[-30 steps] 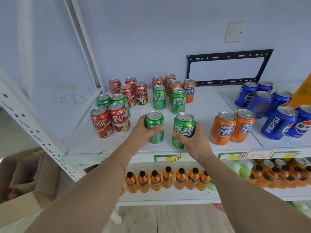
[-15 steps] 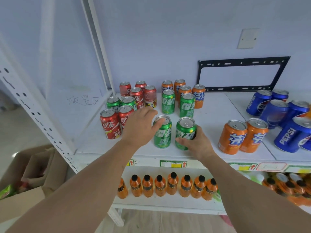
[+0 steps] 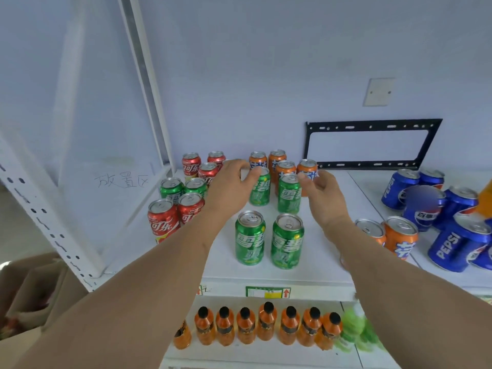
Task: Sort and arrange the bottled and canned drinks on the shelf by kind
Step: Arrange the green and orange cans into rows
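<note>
Two green cans (image 3: 250, 238) (image 3: 287, 242) stand side by side near the front of the white shelf (image 3: 319, 262), with no hand on them. Behind them stand two more green cans (image 3: 261, 190) (image 3: 289, 194). My left hand (image 3: 231, 188) is beside the left one of these, fingertips at its top rim. My right hand (image 3: 322, 196) is just right of the other, fingers spread and holding nothing. Orange cans (image 3: 285, 167) stand at the back, red cans (image 3: 163, 221) and two green cans (image 3: 171, 189) at the left.
Blue Pepsi cans (image 3: 450, 246) crowd the right end, with two orange cans (image 3: 399, 235) in front of them. Orange bottles (image 3: 266, 326) line the lower shelf. A perforated white upright (image 3: 40, 211) and a side panel close the left. A cardboard box (image 3: 29, 302) sits on the floor.
Both hands let go of the two front green cans and moved back over the shelf to the two green cans behind them. The view tilted up.
</note>
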The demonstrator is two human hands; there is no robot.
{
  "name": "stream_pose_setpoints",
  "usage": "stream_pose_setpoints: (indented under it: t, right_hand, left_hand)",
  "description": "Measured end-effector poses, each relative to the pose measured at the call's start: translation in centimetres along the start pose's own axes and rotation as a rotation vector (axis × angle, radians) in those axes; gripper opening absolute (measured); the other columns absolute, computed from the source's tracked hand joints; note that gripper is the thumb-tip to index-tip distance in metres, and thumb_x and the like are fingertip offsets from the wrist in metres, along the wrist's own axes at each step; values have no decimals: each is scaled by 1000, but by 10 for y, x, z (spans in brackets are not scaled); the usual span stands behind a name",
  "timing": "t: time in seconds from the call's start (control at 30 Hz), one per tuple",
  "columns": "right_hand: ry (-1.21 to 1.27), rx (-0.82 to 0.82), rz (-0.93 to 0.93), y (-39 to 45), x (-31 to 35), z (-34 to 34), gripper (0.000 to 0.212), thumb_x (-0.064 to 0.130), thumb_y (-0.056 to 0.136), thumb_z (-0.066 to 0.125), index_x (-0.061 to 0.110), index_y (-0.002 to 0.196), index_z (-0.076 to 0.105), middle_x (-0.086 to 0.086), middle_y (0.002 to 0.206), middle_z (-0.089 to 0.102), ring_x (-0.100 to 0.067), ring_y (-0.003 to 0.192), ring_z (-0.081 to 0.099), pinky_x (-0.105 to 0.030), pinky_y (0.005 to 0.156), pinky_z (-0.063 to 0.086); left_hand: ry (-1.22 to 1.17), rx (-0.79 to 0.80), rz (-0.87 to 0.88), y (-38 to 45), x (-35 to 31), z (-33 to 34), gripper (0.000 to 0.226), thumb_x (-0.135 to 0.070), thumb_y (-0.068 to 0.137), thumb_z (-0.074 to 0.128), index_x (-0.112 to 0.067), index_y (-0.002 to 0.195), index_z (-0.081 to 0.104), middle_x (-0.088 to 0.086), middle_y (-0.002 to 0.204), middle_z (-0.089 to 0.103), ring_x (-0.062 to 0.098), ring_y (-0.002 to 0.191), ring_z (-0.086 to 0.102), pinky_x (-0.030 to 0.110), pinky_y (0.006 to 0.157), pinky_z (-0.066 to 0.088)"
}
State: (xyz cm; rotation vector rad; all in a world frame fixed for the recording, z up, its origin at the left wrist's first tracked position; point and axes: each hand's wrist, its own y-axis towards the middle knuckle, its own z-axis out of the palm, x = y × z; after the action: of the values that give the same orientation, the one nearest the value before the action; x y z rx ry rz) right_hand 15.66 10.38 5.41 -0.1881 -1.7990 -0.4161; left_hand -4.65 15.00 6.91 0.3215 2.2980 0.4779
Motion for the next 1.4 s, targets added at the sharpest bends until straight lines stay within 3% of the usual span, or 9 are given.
stream_pose_setpoints:
  t: [0.13, 0.3, 0.43, 0.63, 0.77, 0.93, 1.1, 1.27, 1.4]
  right_hand:
    - [-40, 45, 101, 38, -11, 8, 77, 55, 80, 70, 20, 143, 42, 1, 135, 55, -19, 115, 57, -34, 94, 43]
    - [-36, 127, 215, 64, -35, 24, 51, 28, 83, 76, 20, 125, 49, 8, 108, 56, -12, 94, 55, -27, 81, 40]
    - [-49, 139, 221, 83, -51, 37, 60, 21, 75, 83, 21, 124, 49, 5, 110, 62, -15, 97, 60, -29, 82, 45]
    - [-76, 146, 246, 96, -78, 51, 76, 24, 68, 87, 25, 130, 43, 1, 118, 65, -22, 106, 62, -45, 98, 48]
    - [-9, 99, 225, 95, -81, 48, 63, 26, 71, 84, 27, 124, 51, 6, 111, 67, -14, 99, 63, -34, 86, 50]
    - [92, 61, 203, 82, -69, 35, 53, 26, 74, 83, 27, 118, 56, 11, 105, 67, -6, 93, 63, -19, 68, 46]
    - [166, 72, 167, 64, -51, 21, 45, 29, 76, 81, 26, 115, 58, 10, 104, 69, -5, 92, 64, -18, 67, 47]
    - [164, 130, 130, 43, -42, 12, 42, 28, 78, 80, 28, 113, 56, 14, 100, 66, 0, 90, 62, -15, 66, 45]
    - [176, 154, 140, 30, -43, 10, 39, 26, 79, 80, 27, 110, 56, 11, 99, 67, -2, 87, 62, -15, 63, 45]
  left_hand:
    - [-143, 198, -178, 32, -4, 14, 58, -52, 95, 53, -15, 139, 47, 3, 140, 53, 22, 119, 56, 31, 94, 41]
    - [-426, 329, -303, 70, 15, 43, 51, -35, 97, 60, -13, 140, 44, -4, 123, 50, 8, 104, 42, 25, 88, 34]
    - [-472, 380, -325, 94, 36, 67, 27, -25, 90, 72, -24, 106, 50, -13, 98, 55, 8, 93, 56, 26, 87, 41]
    - [-485, 462, -325, 110, 66, 100, 49, -32, 69, 84, -26, 114, 66, -8, 103, 75, 13, 99, 70, 42, 94, 53]
    - [-569, 403, -348, 112, 68, 104, 28, -30, 82, 78, -33, 105, 62, -12, 104, 71, 10, 99, 66, 35, 91, 51]
    - [-678, 308, -377, 103, 61, 97, 43, -41, 83, 75, -22, 118, 61, -4, 110, 72, 15, 104, 67, 40, 93, 52]
    - [-753, 232, -461, 92, 45, 79, 9, -29, 92, 65, -23, 91, 57, 5, 93, 67, 22, 90, 66, 37, 82, 53]
    - [-753, 275, -465, 72, 44, 64, 48, -40, 80, 70, -6, 113, 61, 5, 82, 70, 28, 88, 67, 44, 82, 55]
    - [-759, 270, -545, 56, 47, 64, 41, -40, 82, 73, -17, 113, 57, 10, 101, 67, 27, 95, 66, 47, 91, 53]
